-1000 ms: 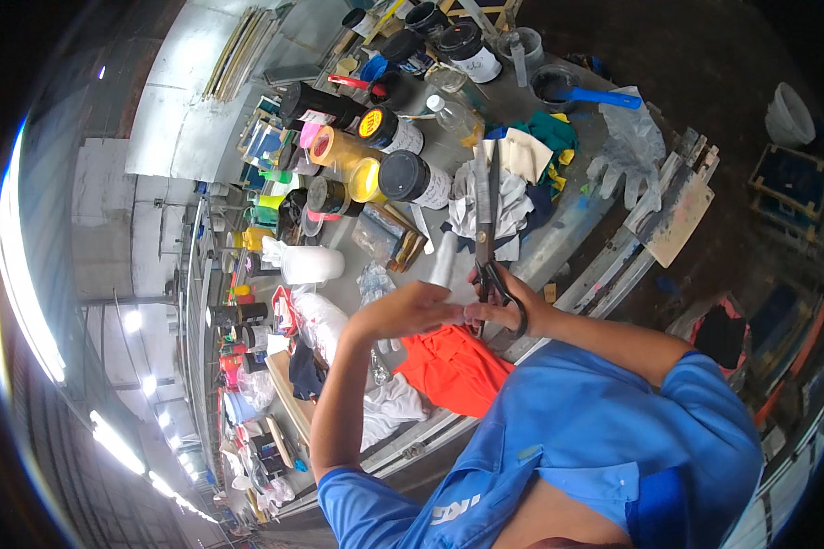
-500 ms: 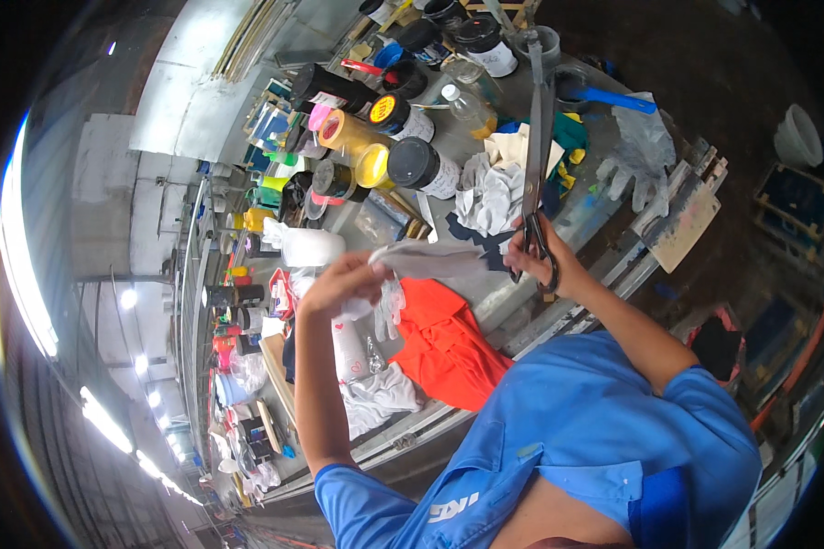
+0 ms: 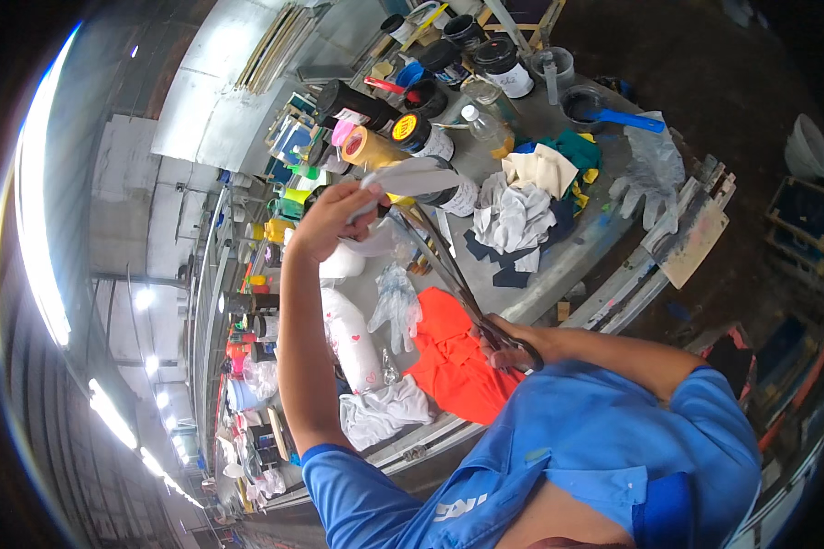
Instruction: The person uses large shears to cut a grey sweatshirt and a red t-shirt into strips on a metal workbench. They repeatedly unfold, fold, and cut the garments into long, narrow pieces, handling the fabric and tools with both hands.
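The fingers (image 3: 364,194) of the left hand (image 3: 331,222) are pinching a limp piece of thin, pale grey-white cloth (image 3: 417,178), with no gap showing where they are gripping it. The cloth is hanging above the table (image 3: 566,265): one end is stretching out to the right, in front of a black-lidded jar with a white label (image 3: 465,196), and another part is drooping below the hand. The right hand (image 3: 508,346) is sitting lower and closer to the body, its fingers curling around the handles of long-bladed, dark metal scissors (image 3: 447,267). The blades are pointing up and to the left, their tips ending near the drooping cloth; whether they are touching it, I cannot tell. Which fingers are passing through the handle loops is also unclear.

A bright orange-red cloth (image 3: 458,366) is spreading beneath the right hand and the scissors. To its left, a crumpled white cloth (image 3: 384,412) is lying near a white tubular bundle printed with red hearts (image 3: 350,340), and a translucent plastic glove (image 3: 395,306) is lying just beside the red fabric. Farther back, a heap of crumpled pale grey cloths (image 3: 513,215) is resting against a folded cream cloth (image 3: 540,169), with dark navy scraps (image 3: 511,276) lying next to it. A clear bottle with a white cap (image 3: 487,134) is standing behind.
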`<state>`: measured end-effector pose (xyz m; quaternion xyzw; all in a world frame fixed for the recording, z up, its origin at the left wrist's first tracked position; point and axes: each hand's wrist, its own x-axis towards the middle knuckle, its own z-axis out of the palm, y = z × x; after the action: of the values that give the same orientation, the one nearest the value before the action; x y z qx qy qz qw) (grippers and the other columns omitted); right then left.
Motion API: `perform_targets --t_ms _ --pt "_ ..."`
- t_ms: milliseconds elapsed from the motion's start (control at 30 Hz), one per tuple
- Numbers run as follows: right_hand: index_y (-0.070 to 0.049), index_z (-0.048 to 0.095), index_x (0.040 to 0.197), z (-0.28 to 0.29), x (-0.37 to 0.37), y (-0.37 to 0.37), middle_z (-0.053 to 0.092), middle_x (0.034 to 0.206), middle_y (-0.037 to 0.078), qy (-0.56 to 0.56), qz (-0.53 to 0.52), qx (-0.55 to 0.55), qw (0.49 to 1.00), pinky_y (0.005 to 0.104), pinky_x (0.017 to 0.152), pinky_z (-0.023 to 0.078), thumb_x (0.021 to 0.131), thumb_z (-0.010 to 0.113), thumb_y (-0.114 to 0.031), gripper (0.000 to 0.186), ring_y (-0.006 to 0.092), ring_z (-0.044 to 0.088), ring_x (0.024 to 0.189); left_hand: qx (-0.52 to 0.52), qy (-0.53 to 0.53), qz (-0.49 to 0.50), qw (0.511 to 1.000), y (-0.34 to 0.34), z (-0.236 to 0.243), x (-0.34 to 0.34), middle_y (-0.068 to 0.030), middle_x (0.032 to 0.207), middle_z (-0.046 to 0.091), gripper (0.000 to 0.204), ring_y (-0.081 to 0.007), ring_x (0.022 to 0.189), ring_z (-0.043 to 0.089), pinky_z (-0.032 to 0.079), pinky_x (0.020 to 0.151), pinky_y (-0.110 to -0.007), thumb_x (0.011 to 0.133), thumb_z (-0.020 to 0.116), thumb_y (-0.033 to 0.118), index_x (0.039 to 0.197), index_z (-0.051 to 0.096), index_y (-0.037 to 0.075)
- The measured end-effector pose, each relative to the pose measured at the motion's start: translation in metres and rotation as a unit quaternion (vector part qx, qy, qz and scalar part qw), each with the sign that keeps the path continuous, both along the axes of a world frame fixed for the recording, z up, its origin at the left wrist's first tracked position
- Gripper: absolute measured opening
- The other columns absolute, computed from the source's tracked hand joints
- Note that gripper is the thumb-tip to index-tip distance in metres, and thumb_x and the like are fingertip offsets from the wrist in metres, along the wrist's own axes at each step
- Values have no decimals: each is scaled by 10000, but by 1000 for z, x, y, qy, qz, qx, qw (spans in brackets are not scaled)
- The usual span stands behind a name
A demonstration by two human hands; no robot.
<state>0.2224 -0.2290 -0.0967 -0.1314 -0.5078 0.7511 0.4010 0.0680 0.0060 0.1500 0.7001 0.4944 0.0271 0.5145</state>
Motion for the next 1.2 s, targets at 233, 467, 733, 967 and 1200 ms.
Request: perform_targets --t_ms 233,467,733,967,1200 --pt "-18 387 1237 1 13 26 524 886 56 11 -104 -26 994 299 720 501 959 578 -380 494 130 571 799 -74 109 -113 985 -42 -29 32 36 574 437 340 -71 489 393 319 470 -238 909 630 325 860 670 -9" --pt "-23 484 1035 20 28 19 521 647 20 -97 -214 -62 970 274 496 450 951 601 -387 392 99 531 523 -31 85 -121 989 -31 -39 19 -10 572 505 344 -127 497 490 414 502 -270 870 664 292 791 642 -43" --pt "-27 464 1054 1 30 21 551 678 41 -73 -269 -96 956 275 530 473 907 658 -416 459 112 582 573 -99 127 -113 980 -40 -48 12 3 612 535 287 -100 554 528 428 509 -271 897 642 290 895 643 3" --pt "-50 454 1164 -1 12 21 544 909 31 -19 -298 -82 951 255 695 474 822 772 -261 512 98 565 788 -175 206 -259 927 -104 -93 14 -11 697 613 308 -90 601 569 447 527 -255 914 635 320 930 647 13" --pt "-71 484 1150 -12 32 29 536 914 2 -47 -432 -79 897 237 702 442 813 761 -199 454 69 522 801 -123 207 -204 949 -87 -75 -33 -39 733 690 336 -93 618 603 453 586 -250 895 659 338 955 694 9"
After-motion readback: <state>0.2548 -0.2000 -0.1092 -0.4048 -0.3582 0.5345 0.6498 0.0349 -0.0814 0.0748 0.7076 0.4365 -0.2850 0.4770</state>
